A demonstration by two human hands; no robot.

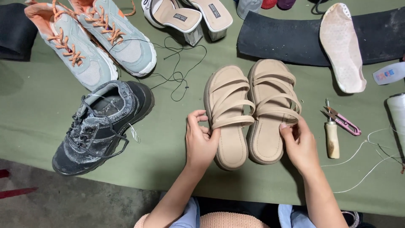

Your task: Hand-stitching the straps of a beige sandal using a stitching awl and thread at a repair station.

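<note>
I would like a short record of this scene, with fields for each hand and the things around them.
surface: green table cover
left hand: fingers on the outer edge of the left beige sandal
right hand: fingers on the lowest strap of the right beige sandal
sandals: side by side, soles down, touching
left of the sandals: dark grey shoe, pair of pale sneakers with orange laces
right of the sandals: wooden-handled awl, pink thread snips, loose insole
top: block-heel sandals

Soft, even light falls from above; shadows under the sandals point(249, 112) and shoes are faint. The frame is sharp throughout, without glare, dimmer at the lower left.
</note>
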